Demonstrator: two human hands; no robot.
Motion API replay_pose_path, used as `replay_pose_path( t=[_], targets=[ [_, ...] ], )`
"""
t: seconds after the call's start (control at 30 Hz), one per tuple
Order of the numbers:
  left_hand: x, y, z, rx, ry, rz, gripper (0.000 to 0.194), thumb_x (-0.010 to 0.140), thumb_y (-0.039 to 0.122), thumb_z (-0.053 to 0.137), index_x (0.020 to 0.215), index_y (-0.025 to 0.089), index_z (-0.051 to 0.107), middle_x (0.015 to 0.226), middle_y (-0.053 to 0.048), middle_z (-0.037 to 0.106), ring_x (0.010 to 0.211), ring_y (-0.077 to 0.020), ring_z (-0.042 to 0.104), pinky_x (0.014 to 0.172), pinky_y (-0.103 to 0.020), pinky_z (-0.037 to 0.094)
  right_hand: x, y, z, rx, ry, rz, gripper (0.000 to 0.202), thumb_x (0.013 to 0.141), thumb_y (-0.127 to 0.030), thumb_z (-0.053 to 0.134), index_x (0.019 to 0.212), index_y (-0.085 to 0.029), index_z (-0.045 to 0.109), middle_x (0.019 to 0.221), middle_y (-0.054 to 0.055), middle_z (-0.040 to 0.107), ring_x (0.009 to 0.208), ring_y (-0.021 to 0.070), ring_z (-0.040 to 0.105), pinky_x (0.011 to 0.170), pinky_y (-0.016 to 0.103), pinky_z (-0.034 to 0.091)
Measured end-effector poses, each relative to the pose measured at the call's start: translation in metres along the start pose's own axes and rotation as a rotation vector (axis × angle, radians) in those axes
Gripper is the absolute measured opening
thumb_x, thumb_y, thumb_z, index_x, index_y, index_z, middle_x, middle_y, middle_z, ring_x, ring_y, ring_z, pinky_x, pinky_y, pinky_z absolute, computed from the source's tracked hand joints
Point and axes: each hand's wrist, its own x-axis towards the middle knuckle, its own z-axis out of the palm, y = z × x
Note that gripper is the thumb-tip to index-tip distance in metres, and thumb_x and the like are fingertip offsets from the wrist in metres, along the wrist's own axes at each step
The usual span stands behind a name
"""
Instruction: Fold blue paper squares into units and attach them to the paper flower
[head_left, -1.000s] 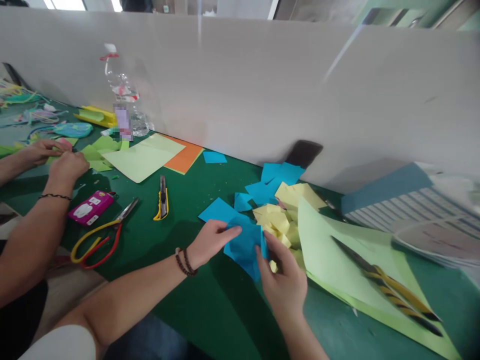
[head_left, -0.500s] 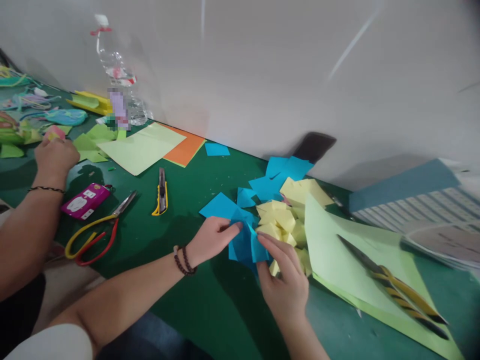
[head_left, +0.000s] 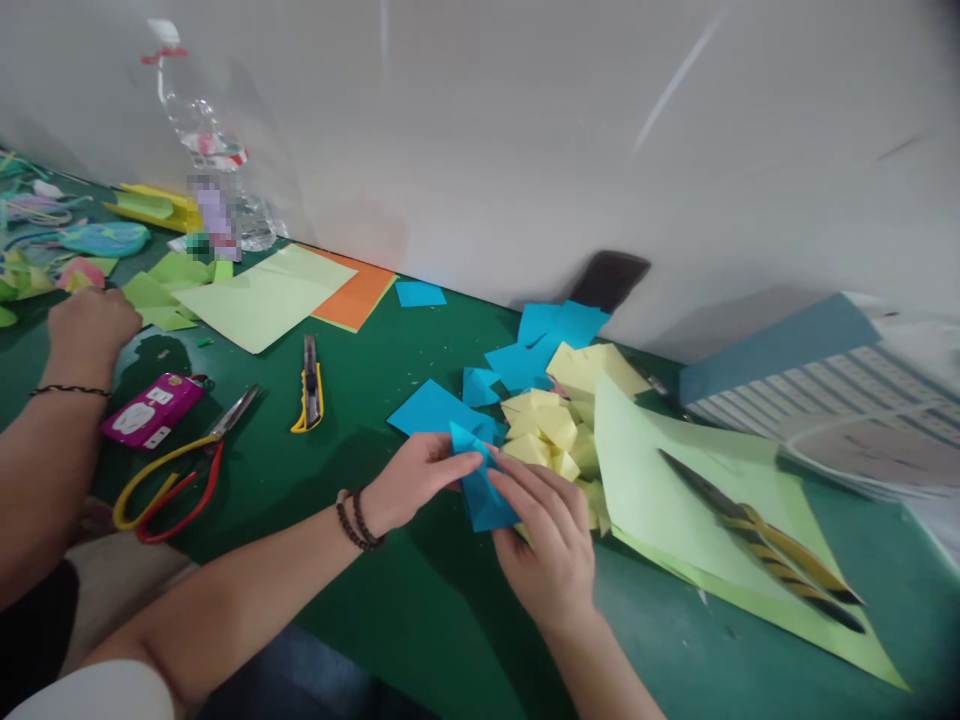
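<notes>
A: Both hands are in close on the green table (head_left: 375, 600), working one folded blue paper (head_left: 480, 485). The left hand (head_left: 416, 480) pinches its left edge, fingers closed on it.

B: And the right hand (head_left: 547, 550) comes in from the near side, fingertips pressed on the same piece. The hands are together, almost touching over it.

A: Where does that piece sit?

B: Near the middle of the table, just this side of a heap of yellow squares (head_left: 555, 435). Flat blue squares (head_left: 540, 345) lie farther back, towards the white partition (head_left: 525, 150).

A: To the right, a large light-green sheet (head_left: 675, 500) with dark yellow-striped scissors (head_left: 765, 545) lying on it.

B: Left of the hands, a yellow utility knife (head_left: 309, 385), then scissors with yellow and red handles (head_left: 180, 470), and a pink case (head_left: 146, 410) just beside those.

A: Far left, another person's hand (head_left: 90, 325) rests as a fist by green scraps. Behind it, a clear bottle (head_left: 202, 150) stands upright against the partition, and a pale green sheet (head_left: 262, 295) overlaps an orange one (head_left: 360, 290).
</notes>
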Motion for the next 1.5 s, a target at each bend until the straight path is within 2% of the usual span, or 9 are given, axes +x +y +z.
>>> replay_pose_path(
  t=[0.13, 0.23, 0.67, 0.9, 1.03, 1.1, 1.2, 1.27, 1.5],
  targets=[
    [0.000, 0.004, 0.002, -0.118, -0.002, -0.064, 0.046, 0.067, 0.052, 0.079, 0.093, 0.014, 0.076, 0.081, -0.008, 0.071, 0.074, -0.0163, 0.063, 0.068, -0.028, 0.053, -0.001, 0.002, 0.000, -0.018, 0.103, 0.108, 0.033, 0.079, -0.003, 0.059, 0.103, -0.026, 0.062, 0.108, 0.007, 0.070, 0.098, 0.0235, 0.065, 0.081, 0.041, 0.055],
    [0.000, 0.002, 0.003, -0.164, -0.012, -0.075, 0.042, 0.068, 0.047, 0.079, 0.093, 0.014, 0.076, 0.082, -0.008, 0.071, 0.076, -0.0166, 0.063, 0.070, -0.028, 0.053, -0.001, 0.002, 0.000, -0.007, 0.116, 0.098, 0.029, 0.078, -0.001, 0.059, 0.091, -0.027, 0.061, 0.103, 0.006, 0.068, 0.091, 0.0211, 0.065, 0.076, 0.038, 0.055],
    [-0.004, 0.000, 0.008, -0.139, 0.069, -0.071, 0.030, 0.064, 0.033, 0.084, 0.087, 0.015, 0.078, 0.086, -0.009, 0.075, 0.080, -0.0197, 0.066, 0.074, -0.031, 0.054, -0.003, 0.003, 0.004, -0.011, 0.133, 0.090, 0.030, 0.078, -0.002, 0.061, 0.093, -0.028, 0.063, 0.100, 0.005, 0.068, 0.091, 0.0212, 0.065, 0.074, 0.038, 0.056],
    [-0.005, -0.001, 0.005, 0.303, 0.237, 0.089, 0.020, 0.072, 0.034, 0.079, 0.084, 0.018, 0.079, 0.089, -0.007, 0.076, 0.090, -0.0243, 0.067, 0.075, -0.030, 0.054, -0.003, 0.003, 0.005, 0.048, 0.092, 0.085, 0.037, 0.075, 0.000, 0.051, 0.097, -0.027, 0.065, 0.099, 0.006, 0.069, 0.089, 0.0196, 0.067, 0.072, 0.035, 0.057],
    [-0.008, 0.007, 0.006, 0.458, 0.164, 0.144, 0.021, 0.080, 0.034, 0.068, 0.092, 0.020, 0.079, 0.099, -0.006, 0.074, 0.087, -0.0223, 0.065, 0.066, -0.027, 0.050, -0.003, 0.004, 0.005, 0.074, 0.071, 0.155, 0.039, 0.073, 0.002, 0.048, 0.094, -0.025, 0.065, 0.098, 0.004, 0.070, 0.087, 0.0186, 0.067, 0.073, 0.034, 0.057],
    [-0.010, 0.010, 0.007, 0.487, 0.112, 0.149, 0.026, 0.082, 0.033, 0.065, 0.102, 0.020, 0.077, 0.094, -0.006, 0.073, 0.072, -0.0172, 0.061, 0.058, -0.025, 0.044, -0.004, 0.006, 0.005, 0.087, 0.069, 0.187, 0.037, 0.073, 0.002, 0.049, 0.095, -0.025, 0.064, 0.099, 0.005, 0.070, 0.087, 0.0186, 0.067, 0.074, 0.034, 0.057],
    [-0.012, 0.010, 0.007, 0.508, 0.099, 0.084, 0.038, 0.083, 0.037, 0.063, 0.116, 0.021, 0.072, 0.053, 0.002, 0.050, 0.045, -0.0089, 0.033, 0.044, -0.024, 0.024, -0.004, 0.007, 0.004, 0.091, 0.070, 0.210, 0.038, 0.073, 0.002, 0.050, 0.097, -0.024, 0.064, 0.102, 0.006, 0.069, 0.090, 0.0196, 0.068, 0.076, 0.034, 0.057],
    [-0.011, 0.009, 0.006, 0.508, 0.103, 0.056, 0.045, 0.083, 0.042, 0.063, 0.123, 0.021, 0.068, 0.046, 0.007, 0.029, 0.044, -0.0081, 0.019, 0.044, -0.025, 0.016, -0.004, 0.008, 0.005, 0.081, 0.066, 0.214, 0.038, 0.073, 0.001, 0.050, 0.097, -0.025, 0.064, 0.103, 0.006, 0.069, 0.091, 0.0200, 0.068, 0.076, 0.034, 0.057],
    [-0.010, 0.004, 0.003, 0.599, 0.142, 0.109, 0.039, 0.087, 0.042, 0.060, 0.118, 0.020, 0.068, 0.048, 0.007, 0.032, 0.044, -0.0092, 0.023, 0.044, -0.026, 0.019, -0.002, 0.008, 0.005, 0.120, 0.061, 0.363, 0.038, 0.072, -0.002, 0.051, 0.102, -0.024, 0.057, 0.097, 0.004, 0.070, 0.090, 0.0206, 0.067, 0.074, 0.034, 0.057]
  ],
)
